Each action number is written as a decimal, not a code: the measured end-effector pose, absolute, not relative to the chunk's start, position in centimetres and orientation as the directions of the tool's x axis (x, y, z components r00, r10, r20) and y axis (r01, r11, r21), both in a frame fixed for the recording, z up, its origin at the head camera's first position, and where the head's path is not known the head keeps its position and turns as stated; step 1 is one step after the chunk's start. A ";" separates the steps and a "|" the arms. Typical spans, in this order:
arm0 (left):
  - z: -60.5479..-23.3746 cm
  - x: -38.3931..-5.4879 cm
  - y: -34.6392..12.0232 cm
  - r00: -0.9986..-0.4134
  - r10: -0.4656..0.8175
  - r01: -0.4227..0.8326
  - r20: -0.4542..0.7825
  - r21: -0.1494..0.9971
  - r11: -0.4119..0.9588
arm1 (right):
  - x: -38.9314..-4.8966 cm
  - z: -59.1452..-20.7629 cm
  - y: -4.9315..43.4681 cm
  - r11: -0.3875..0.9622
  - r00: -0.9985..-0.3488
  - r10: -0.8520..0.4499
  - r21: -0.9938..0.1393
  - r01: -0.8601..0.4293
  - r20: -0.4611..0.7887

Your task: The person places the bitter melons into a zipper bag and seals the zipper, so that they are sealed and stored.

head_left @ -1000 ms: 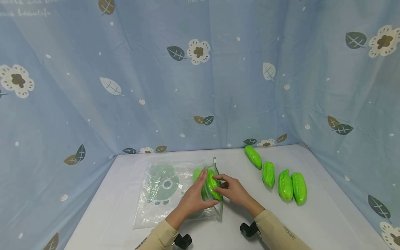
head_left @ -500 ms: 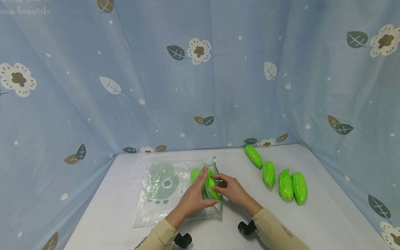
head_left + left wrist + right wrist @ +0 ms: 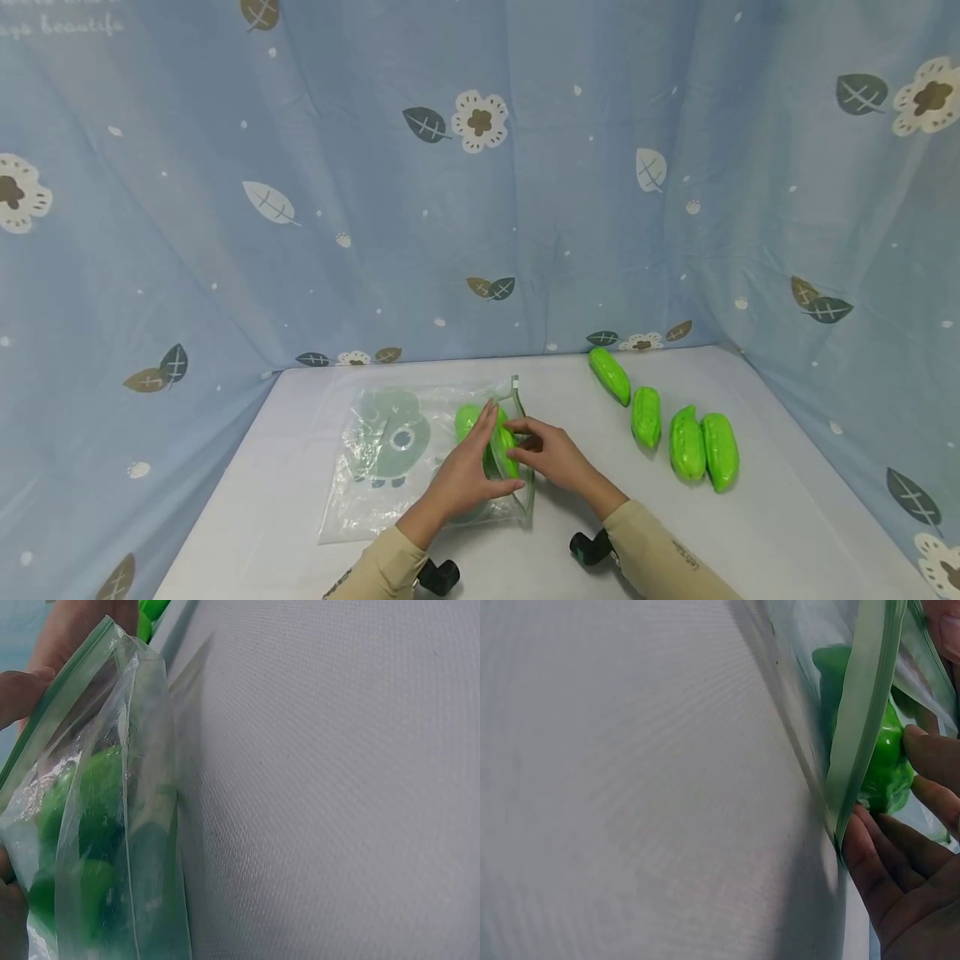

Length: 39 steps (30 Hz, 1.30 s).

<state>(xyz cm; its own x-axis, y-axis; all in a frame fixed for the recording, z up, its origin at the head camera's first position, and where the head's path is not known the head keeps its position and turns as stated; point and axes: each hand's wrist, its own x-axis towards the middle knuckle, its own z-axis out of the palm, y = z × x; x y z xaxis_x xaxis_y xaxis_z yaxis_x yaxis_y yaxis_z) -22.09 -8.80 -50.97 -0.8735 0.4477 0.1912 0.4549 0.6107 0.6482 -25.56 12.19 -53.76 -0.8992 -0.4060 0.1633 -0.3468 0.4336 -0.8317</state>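
Observation:
A clear zip bag (image 3: 341,512) with a pale green dinosaur print lies flat on the table, its green-edged mouth facing right. Inside, near the mouth, is one shiny green vegetable (image 3: 467,418). Next to it, a second ridged green vegetable (image 3: 887,754), pepper-like in look, lies in the opening. My right hand (image 3: 553,454) grips its near end with fingertips and thumb. Across the bag mouth stretches my left hand (image 3: 461,479), fingers straight and thumb spread, keeping the plastic apart. The bag's film blurs both vegetables in the left wrist view.
Several loose green vegetables lie to the right: one far back (image 3: 609,377), one nearer (image 3: 646,417), and a touching pair (image 3: 687,443). The white table (image 3: 247,483) ends at a blue patterned curtain (image 3: 360,208). Black wrist mounts (image 3: 438,577) hang under both sleeves.
The gripped green vegetable has slid slightly left, deeper into the bag, and my right hand has followed it. The one beside it has shifted left a little too. My left hand keeps its place.

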 end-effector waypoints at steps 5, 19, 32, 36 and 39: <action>-51.1 -22.2 -8.9 -0.876 0.443 0.451 0.191 0.651 0.611 | -25.5 -53.8 12.2 0.440 -0.900 -0.407 -0.830 -0.342 0.155; -51.2 -22.1 -8.9 -0.881 0.433 0.446 0.189 0.638 0.628 | -25.1 -53.9 12.8 0.431 -0.898 -0.395 -0.824 -0.368 0.195; -51.2 -21.9 -8.8 -0.887 0.423 0.438 0.186 0.632 0.640 | -24.2 -53.7 14.9 0.475 -0.923 -0.340 -0.815 -0.332 0.178; -51.1 -21.9 -8.7 -0.887 0.423 0.435 0.185 0.642 0.631 | -24.0 -53.7 15.7 0.481 -0.927 -0.326 -0.812 -0.330 0.184; -51.1 -21.9 -8.7 -0.887 0.424 0.433 0.183 0.648 0.627 | -23.9 -53.7 16.4 0.487 -0.929 -0.319 -0.809 -0.328 0.185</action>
